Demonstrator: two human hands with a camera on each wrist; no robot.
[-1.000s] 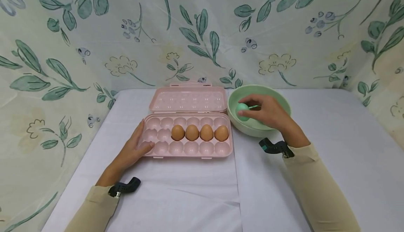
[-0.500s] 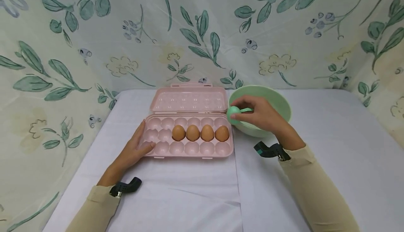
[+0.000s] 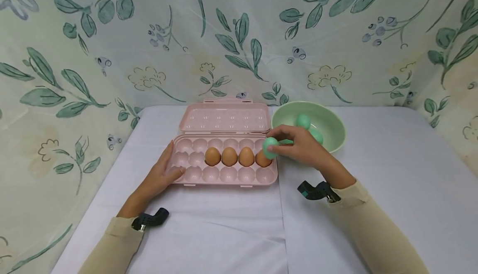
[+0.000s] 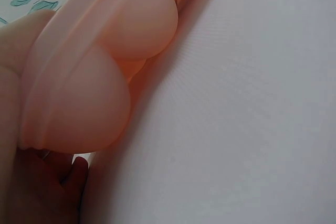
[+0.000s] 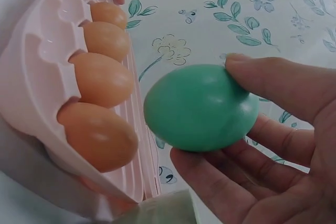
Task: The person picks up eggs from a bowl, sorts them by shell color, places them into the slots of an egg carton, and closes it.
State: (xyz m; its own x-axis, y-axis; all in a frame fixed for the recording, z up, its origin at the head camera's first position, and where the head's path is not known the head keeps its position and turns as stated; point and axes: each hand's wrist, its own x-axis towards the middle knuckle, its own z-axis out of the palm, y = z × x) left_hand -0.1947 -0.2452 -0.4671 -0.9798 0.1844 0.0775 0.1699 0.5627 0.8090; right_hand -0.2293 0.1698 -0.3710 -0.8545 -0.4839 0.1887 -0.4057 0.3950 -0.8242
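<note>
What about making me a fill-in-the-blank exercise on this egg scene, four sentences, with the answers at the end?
1. The right hand pinches an egg whose colour is ____.
2. Counting the brown eggs in the middle row of the pink carton gives ____.
3. In the head view, the left hand holds the carton at its ____ end.
4. In that view, the bowl sits to the ____ of the carton.

Missing words: green; four; left; right.

In the head view, the rightmost brown egg (image 3: 263, 160) is partly covered by the held green egg (image 3: 269, 147) and the bowl (image 3: 334, 129) by the right hand (image 3: 303, 147). In the left wrist view, the carton (image 4: 84, 100) is cut off at the top.
</note>
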